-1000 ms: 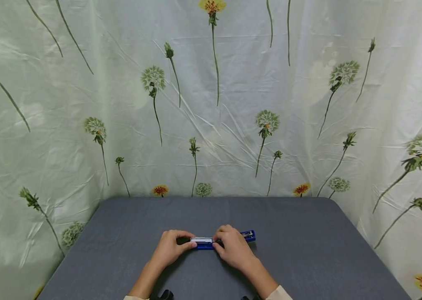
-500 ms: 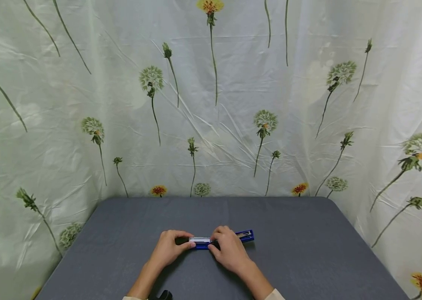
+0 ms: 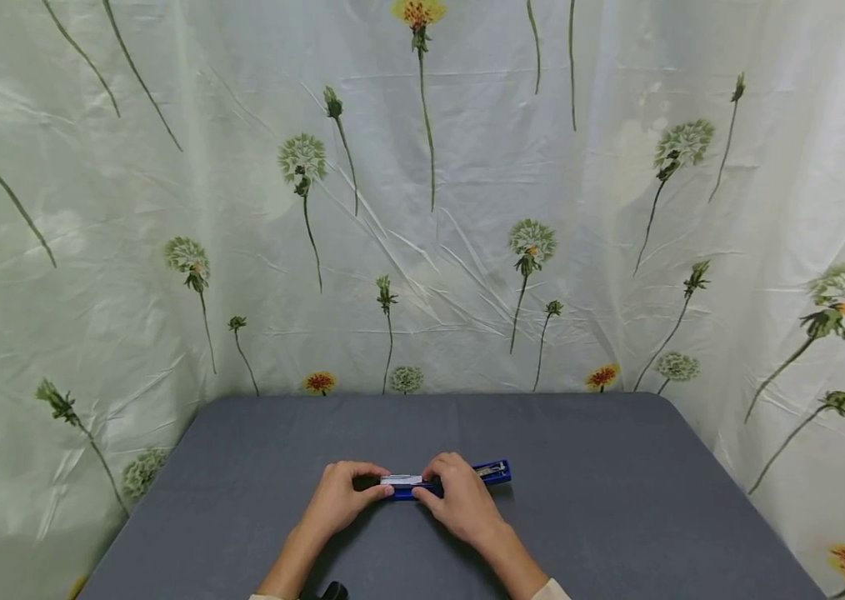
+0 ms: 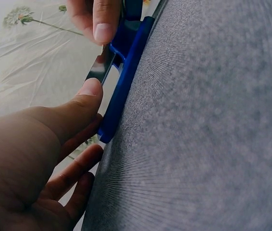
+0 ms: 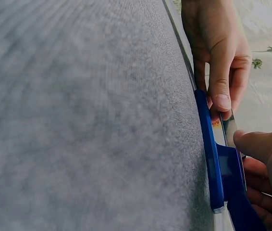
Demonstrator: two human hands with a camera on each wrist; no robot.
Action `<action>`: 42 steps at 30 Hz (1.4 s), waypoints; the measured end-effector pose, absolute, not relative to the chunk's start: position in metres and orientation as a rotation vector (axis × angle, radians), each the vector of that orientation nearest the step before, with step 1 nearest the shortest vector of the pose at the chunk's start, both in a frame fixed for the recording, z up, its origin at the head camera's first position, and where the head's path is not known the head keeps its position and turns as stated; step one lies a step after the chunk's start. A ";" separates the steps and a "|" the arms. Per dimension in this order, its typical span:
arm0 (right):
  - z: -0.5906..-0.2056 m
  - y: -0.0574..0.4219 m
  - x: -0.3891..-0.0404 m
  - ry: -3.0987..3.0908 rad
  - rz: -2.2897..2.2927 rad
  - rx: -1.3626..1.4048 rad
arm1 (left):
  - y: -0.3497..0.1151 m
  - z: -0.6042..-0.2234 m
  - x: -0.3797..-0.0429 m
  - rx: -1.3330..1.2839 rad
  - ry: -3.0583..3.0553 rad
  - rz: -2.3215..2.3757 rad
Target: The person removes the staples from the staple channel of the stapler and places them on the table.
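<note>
Midway between the table's (image 3: 580, 517) side edges, well in from its far corners: left hand (image 3: 340, 497), is pinching the left end of the rail (image 4: 101, 68); right hand (image 3: 462, 497), just apart, is pinching it farther right. Stapler (image 3: 406, 494), blue, is lying opened between both, cover (image 3: 497, 473) reaching out rightward. Beyond far edge: curtain (image 3: 467, 167), hanging. Step, by judgement: loading or seating staples, these showing too small to confirm. Next move is seemingly calling for steady left pinch, right guiding along the rail.

The stapler (image 4: 128, 57) looks smooth plastic, its rail (image 4: 101, 66) shiny metal, the table cover (image 4: 213, 115) matt cloth.
</note>
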State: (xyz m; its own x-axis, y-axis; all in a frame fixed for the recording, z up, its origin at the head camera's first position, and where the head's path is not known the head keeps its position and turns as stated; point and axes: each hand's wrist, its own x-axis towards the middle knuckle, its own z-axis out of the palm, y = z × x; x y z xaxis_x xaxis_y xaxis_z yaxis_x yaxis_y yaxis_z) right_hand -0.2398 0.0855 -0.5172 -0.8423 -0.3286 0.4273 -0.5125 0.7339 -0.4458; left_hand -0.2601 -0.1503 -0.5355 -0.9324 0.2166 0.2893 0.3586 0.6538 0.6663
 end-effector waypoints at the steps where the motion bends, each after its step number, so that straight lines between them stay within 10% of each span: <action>1: -0.517 0.085 -0.240 -2.622 0.812 0.649 | -0.150 -0.535 -0.260 -0.472 -2.685 -1.143; 42: -0.507 0.091 -0.256 -2.749 0.856 0.835 | -0.152 -0.536 -0.260 -0.488 -2.700 -1.189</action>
State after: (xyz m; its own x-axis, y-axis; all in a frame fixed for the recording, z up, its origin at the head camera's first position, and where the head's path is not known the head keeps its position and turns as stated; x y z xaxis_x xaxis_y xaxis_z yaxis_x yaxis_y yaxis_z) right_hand -0.2555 0.0909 -0.5069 -0.8352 -0.4676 0.2895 -0.5493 0.6833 -0.4810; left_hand -0.2599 -0.1523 -0.5365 -0.9357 0.2330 0.2648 0.3526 0.6330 0.6892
